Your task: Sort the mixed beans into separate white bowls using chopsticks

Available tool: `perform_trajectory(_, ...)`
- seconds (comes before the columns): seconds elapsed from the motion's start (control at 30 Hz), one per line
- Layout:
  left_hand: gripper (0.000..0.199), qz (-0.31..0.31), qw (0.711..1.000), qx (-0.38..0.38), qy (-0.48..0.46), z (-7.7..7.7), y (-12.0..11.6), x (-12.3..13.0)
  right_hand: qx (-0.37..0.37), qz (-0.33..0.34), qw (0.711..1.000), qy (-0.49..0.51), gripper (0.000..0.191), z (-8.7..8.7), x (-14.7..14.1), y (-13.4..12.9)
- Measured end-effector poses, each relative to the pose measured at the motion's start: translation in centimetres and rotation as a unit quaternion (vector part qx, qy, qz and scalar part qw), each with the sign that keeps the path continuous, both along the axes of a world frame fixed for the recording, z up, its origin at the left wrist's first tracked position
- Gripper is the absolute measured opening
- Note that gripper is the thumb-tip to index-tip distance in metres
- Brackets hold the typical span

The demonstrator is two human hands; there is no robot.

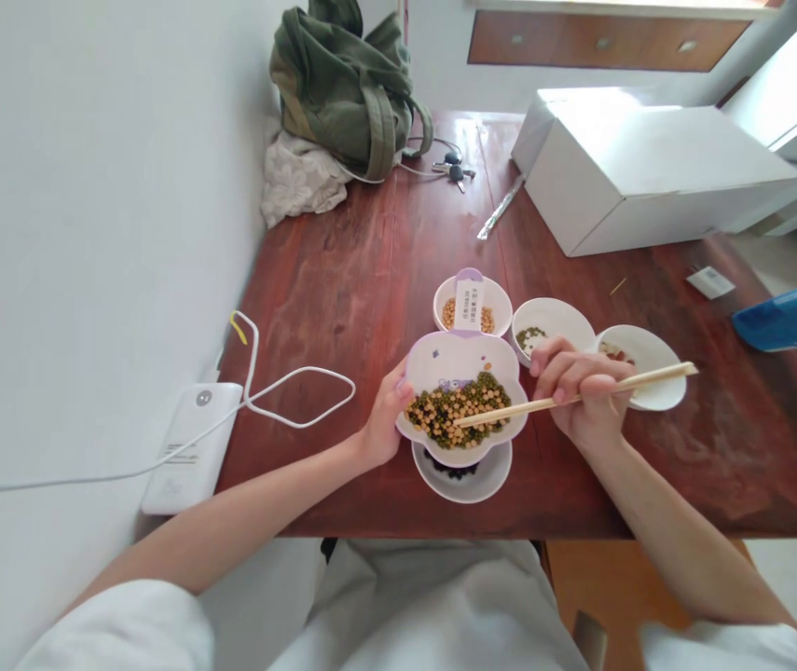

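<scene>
Here's the left hand (385,419) on the near side of the action, gripping the left edge of a white lobed dish (430,356), thumb over the lilac rim, the other fingers largely hidden. Over on the other side, the right hand (585,391) has its fingers closed around a pair of wooden chopsticks (678,371), back ends pointing out to the right, tips down in the mixed green and tan beans (464,410) inside the dish. Are those tips pinching a bean? Can't tell from here.

The dish sits tilted toward the wearer, a printed label (469,304) at its far edge, and partly covers a white bowl of dark beans (492,480); whether they touch is unclear. Just beyond it, a bowl of tan beans (500,296); to the right, a bowl with some green beans (566,317), then a bowl with pale and reddish pieces (650,343), part hidden by the right hand and chopsticks. All on the reddish-brown wooden table (342,308), with a white power bank (192,443) off left and a white box (664,158) at the back.
</scene>
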State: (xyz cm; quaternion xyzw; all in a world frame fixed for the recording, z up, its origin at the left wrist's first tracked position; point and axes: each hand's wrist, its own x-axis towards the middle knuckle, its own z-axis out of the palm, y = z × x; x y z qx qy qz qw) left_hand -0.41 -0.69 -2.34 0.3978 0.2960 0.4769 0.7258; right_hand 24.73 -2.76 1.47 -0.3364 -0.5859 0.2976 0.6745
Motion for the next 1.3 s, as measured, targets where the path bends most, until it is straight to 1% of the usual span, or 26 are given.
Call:
perform_trajectory(0.13, 0.056, -0.017, 1.0, 0.014, -0.007, 0.0, -0.1, -0.2, 0.027, 0.017, 0.998, -0.054, 0.053, 0.1, 0.4, -0.6)
perform_trajectory(0.3, 0.047, -0.007, 1.0, 0.017, -0.024, 0.3, -0.1, -0.1, 0.058, 0.052, 0.99, -0.119, 0.045, 0.4, 0.5, -1.5)
perform_trajectory(0.37, 0.047, 0.001, 1.0, 0.004, -0.03, 0.6, -0.2, 0.0, 0.064, 0.06, 0.987, -0.134, 0.043, 0.7, 0.4, -1.6)
perform_trajectory(0.43, 0.051, 0.008, 1.0, -0.009, -0.024, 0.8, -0.3, 0.1, 0.064, 0.063, 0.986, -0.143, 0.043, 1.0, 0.2, -1.7)
perform_trajectory(0.53, 0.057, 0.017, 1.0, -0.018, -0.009, 0.7, -0.4, 0.1, 0.054, 0.064, 0.985, -0.148, 0.042, 1.3, 0.0, -1.7)
perform_trajectory(0.67, 0.059, 0.029, 0.999, -0.027, 0.006, 0.3, -0.5, -0.1, 0.044, 0.07, 0.985, -0.152, 0.043, 1.5, -0.2, -1.7)
perform_trajectory(0.87, 0.065, 0.019, 0.999, -0.031, 0.01, 0.6, -0.4, 0.0, 0.028, 0.077, 0.987, -0.135, 0.046, 1.6, -0.4, -1.9)
perform_trajectory(1.07, 0.064, 0.03, 0.999, -0.026, 0.025, 0.6, -0.4, 0.1, 0.028, 0.077, 0.988, -0.129, 0.045, 1.7, -0.6, -1.9)
perform_trajectory(1.3, 0.053, 0.061, 0.998, -0.032, 0.012, -0.4, -0.6, -0.1, 0.038, 0.072, 0.987, -0.141, 0.043, 1.7, -0.6, -1.8)
